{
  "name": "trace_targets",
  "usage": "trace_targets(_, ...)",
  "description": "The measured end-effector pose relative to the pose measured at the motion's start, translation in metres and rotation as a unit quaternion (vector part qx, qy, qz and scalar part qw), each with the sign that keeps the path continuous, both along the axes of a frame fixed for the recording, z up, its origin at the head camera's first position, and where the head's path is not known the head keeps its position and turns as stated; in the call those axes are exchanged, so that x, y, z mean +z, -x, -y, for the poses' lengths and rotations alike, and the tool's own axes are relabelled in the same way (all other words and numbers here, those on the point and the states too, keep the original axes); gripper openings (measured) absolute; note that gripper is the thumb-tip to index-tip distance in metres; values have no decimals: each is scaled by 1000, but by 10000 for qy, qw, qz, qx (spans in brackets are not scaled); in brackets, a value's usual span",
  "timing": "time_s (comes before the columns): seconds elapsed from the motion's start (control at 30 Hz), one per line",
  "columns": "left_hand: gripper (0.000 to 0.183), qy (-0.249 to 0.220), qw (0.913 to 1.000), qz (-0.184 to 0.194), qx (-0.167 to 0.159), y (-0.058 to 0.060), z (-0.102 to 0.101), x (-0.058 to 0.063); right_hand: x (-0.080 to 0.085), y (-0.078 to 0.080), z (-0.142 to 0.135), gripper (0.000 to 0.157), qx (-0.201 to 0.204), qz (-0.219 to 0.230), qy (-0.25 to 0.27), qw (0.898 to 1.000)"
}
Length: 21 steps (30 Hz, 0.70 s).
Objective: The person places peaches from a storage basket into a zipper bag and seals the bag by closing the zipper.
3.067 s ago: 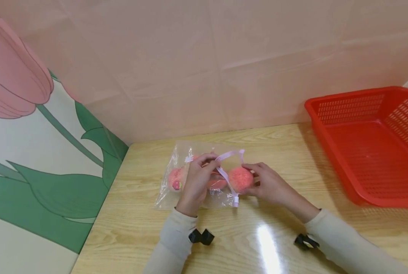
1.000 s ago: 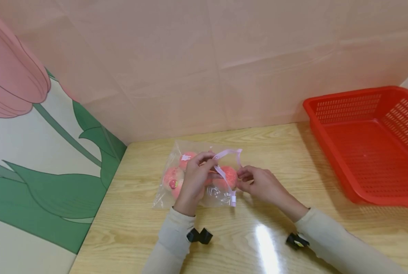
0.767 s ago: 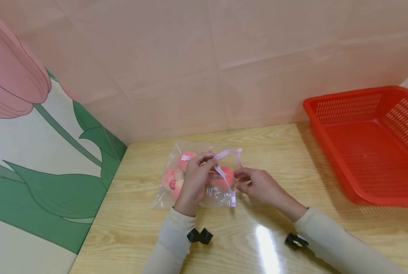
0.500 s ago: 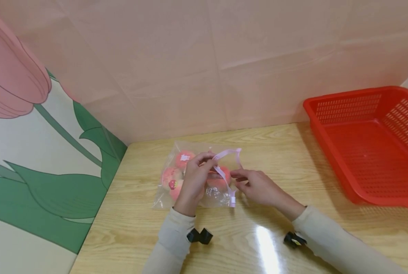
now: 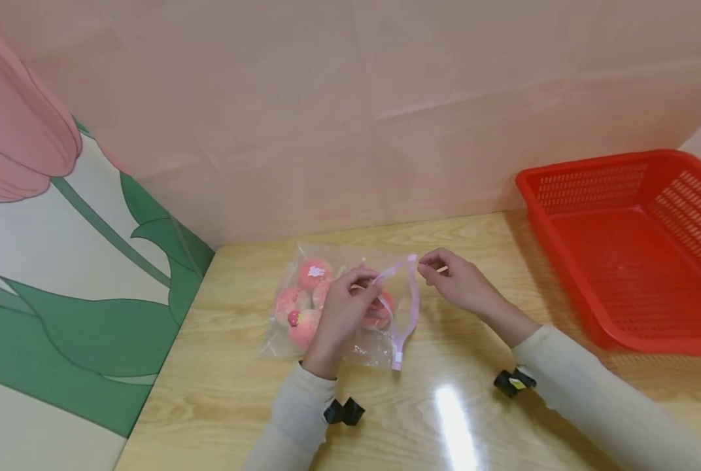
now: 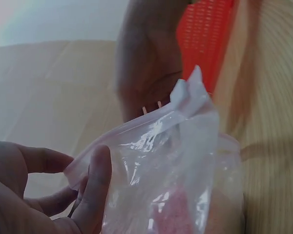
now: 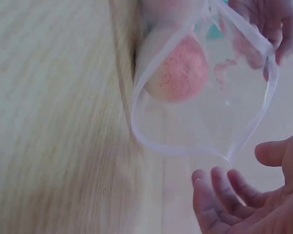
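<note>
A clear zip bag (image 5: 368, 356) with a pale purple zip strip (image 5: 415, 301) lies at the middle of the table, its mouth spread toward the right. Several round pink-and-cream balls, like fuzzy peaches (image 5: 315, 273), sit inside. My left hand (image 5: 341, 304) pinches one side of the mouth between thumb and fingers, holding it up, as the left wrist view also shows. Just beyond the strip's far corner, my right hand (image 5: 459, 281) holds nothing, its thumb apart from loosely bent fingers. Through the mouth, the right wrist view shows one ball (image 7: 183, 70) near the opening. A white slider (image 5: 397, 358) marks the near corner.
A red plastic basket (image 5: 621, 261) with slotted sides stands at the right of the wooden table (image 5: 209, 392). Behind rises a pink-beige covered wall (image 5: 327, 131), and a tulip-painted wall (image 5: 62, 314) borders the left.
My right hand first pushed a ball leftward into the bag, then let go and moved up to the mouth's far corner. The mouth spreads wider; my left hand keeps its pinch.
</note>
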<state>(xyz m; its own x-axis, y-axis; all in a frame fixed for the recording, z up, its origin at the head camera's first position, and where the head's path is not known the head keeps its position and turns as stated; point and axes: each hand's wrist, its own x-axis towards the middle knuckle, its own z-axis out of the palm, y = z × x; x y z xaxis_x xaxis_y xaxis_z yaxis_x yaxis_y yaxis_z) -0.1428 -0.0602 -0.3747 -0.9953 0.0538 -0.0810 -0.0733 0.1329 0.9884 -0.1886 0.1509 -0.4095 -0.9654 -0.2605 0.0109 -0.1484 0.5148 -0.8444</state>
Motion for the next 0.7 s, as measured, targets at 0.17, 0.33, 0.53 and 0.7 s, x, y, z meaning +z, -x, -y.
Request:
trace_targets(0.17,23,643,9970,-419,-94,-4,-4,0,2,21,7,65,74,1180,582,9913)
trace_targets(0.33,22,1142,9911,-685,-35,-11,2,6,-1,40,11,79,85,2083,785,9749)
trace_targets(0.53,15,2488,9560,-1539,229,-23,25,4,-9,47,10,55,-48,2040,854,9752)
trace_targets(0.7,18,3049,9377,-1625,379,-28,40,-3,-17,50,7,42,-84,1765,980,9794)
